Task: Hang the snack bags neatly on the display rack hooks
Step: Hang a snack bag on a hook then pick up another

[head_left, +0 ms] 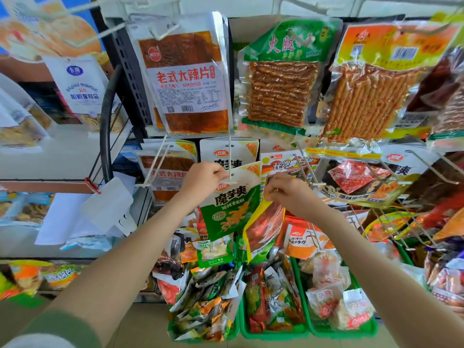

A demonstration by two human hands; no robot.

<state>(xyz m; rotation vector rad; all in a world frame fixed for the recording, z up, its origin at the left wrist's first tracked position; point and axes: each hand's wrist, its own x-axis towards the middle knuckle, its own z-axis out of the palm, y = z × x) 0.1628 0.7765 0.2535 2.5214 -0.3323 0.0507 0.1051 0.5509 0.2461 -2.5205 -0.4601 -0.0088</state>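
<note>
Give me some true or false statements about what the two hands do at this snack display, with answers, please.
1. The left hand holds the top of a green and white bag. True.
2. The right hand holds nothing. False: it pinches a yellow-edged red bag.
3. Green baskets with loose snack packs stand below both hands. True.
4. The large brown bag with red characters lies in a basket. False: it hangs high above the hands.
</note>
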